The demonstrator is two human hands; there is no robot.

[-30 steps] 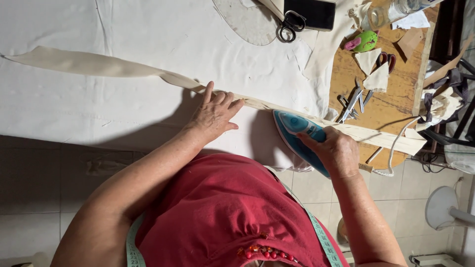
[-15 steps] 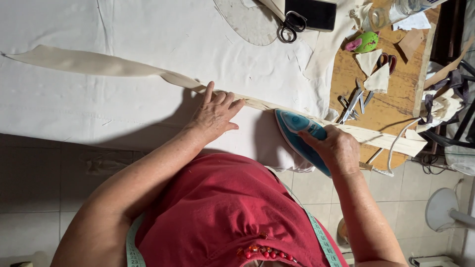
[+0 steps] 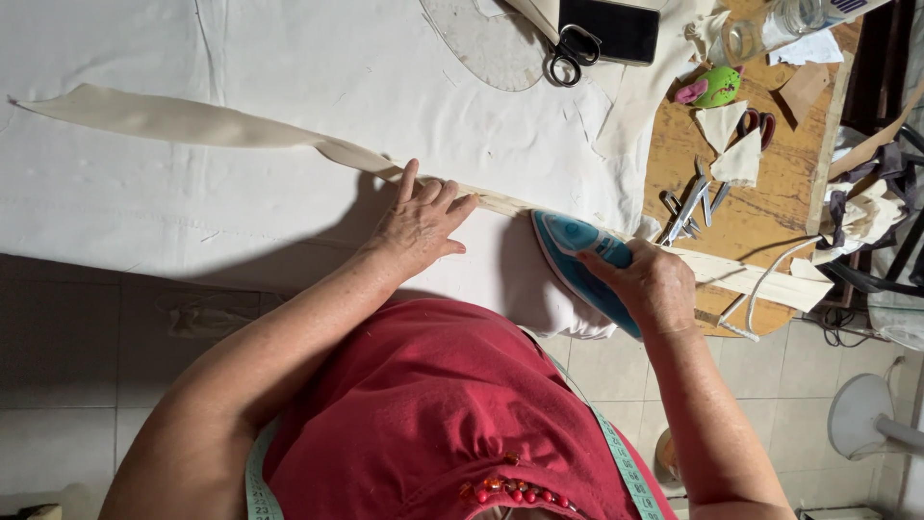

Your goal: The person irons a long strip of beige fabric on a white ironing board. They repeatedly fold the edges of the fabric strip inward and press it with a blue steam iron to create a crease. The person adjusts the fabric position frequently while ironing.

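A long cream fabric strip (image 3: 192,123) lies across the white padded table cover (image 3: 289,58), folded narrow from the middle rightward. My left hand (image 3: 419,221) rests flat on the folded part, fingers spread and fingertips on the strip. My right hand (image 3: 654,284) grips the handle of a blue iron (image 3: 573,246), whose tip points left along the strip, a short gap from my left fingers. The strip's right end (image 3: 760,279) trails past the iron over the wooden board.
Black-handled scissors (image 3: 573,48) and a dark phone (image 3: 611,27) lie at the far edge. A wooden board (image 3: 770,202) at right holds fabric scraps, metal clips (image 3: 688,202), a green pincushion (image 3: 717,87) and a glass jar (image 3: 760,29). The iron's cord (image 3: 770,279) runs right. Tiled floor lies below.
The iron has slid slightly left along the strip toward my left hand. My left hand has stayed in place on the fold.
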